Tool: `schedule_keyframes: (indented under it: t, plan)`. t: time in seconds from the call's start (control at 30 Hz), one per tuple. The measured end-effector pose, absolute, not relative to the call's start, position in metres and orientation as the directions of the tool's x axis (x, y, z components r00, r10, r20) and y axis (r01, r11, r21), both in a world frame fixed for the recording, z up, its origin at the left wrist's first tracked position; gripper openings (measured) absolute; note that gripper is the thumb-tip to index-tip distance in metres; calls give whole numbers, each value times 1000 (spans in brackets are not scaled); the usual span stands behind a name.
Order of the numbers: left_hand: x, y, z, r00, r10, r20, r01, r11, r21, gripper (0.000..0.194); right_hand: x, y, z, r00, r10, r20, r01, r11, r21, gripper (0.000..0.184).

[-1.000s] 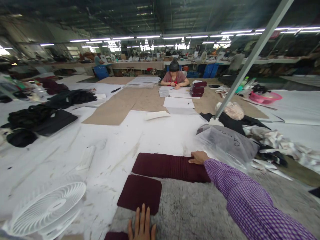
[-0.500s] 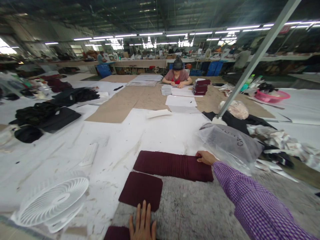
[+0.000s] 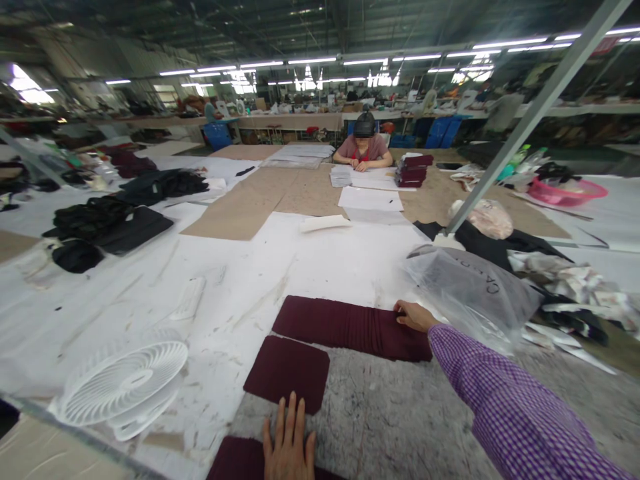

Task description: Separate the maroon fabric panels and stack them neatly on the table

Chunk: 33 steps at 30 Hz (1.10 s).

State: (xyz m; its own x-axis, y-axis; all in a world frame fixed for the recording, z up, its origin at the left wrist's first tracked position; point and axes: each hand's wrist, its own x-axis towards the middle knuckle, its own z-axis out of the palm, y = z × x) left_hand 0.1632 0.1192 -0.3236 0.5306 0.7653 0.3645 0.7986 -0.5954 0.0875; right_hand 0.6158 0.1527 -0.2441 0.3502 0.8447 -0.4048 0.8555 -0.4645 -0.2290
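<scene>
My left hand [image 3: 289, 443] lies flat with its fingers apart, fingertips at the lower edge of a maroon fabric panel [image 3: 287, 372]. Another maroon piece [image 3: 235, 460] shows under and beside this hand at the bottom edge. Farther up, a row of overlapping maroon fabric pieces [image 3: 345, 325] stretches to the right, fanned in narrow folds. At its right end my right hand [image 3: 414, 316] has thumb and fingers closed on the fabric pieces; how many are pinched is hidden. A purple checked sleeve [image 3: 500, 393] covers the right arm. Grey, scuffed board [image 3: 390, 413] lies beneath the pieces.
A white fan [image 3: 125, 387] stands at the lower left. Right of the fabric row lies a clear plastic bag [image 3: 470, 287], near a slanted metal post [image 3: 535, 123]. Across the table a person [image 3: 364, 147] sits beside stacked maroon pieces [image 3: 413, 171]. Dark garments [image 3: 95, 223] lie left.
The view has shifted slightly, so most things appear a little farther right. Both hands keep about the same places on the fabric.
</scene>
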Motion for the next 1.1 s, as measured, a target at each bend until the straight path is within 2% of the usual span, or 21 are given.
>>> schedule_keyframes:
  t: [0.13,0.23,0.37,0.53,0.77,1.1]
  plan:
    - [159,121,-320,589,732,343,774,-633,22,61,609,150,-240,373,856,-358,880,-449,-153,28]
    - [158,122,-314,609,731,308,771,-637,-13,56,601,150,-232,323,897,-303,921,-371,-118,29]
    - [159,120,-305,608,742,285,780,-625,-35,53,590,162,-223,145,951,-273,973,-188,-138,36]
    - [161,121,-296,614,740,275,779,-624,-61,50,580,192,-225,-61,938,-341,984,-1,-178,34]
    - [163,120,-291,606,752,258,787,-614,-60,50,580,215,-228,-94,898,-431,993,51,-110,26]
    - [161,122,-288,602,749,275,787,-616,-44,51,583,217,-226,-175,876,-449,984,150,-91,24]
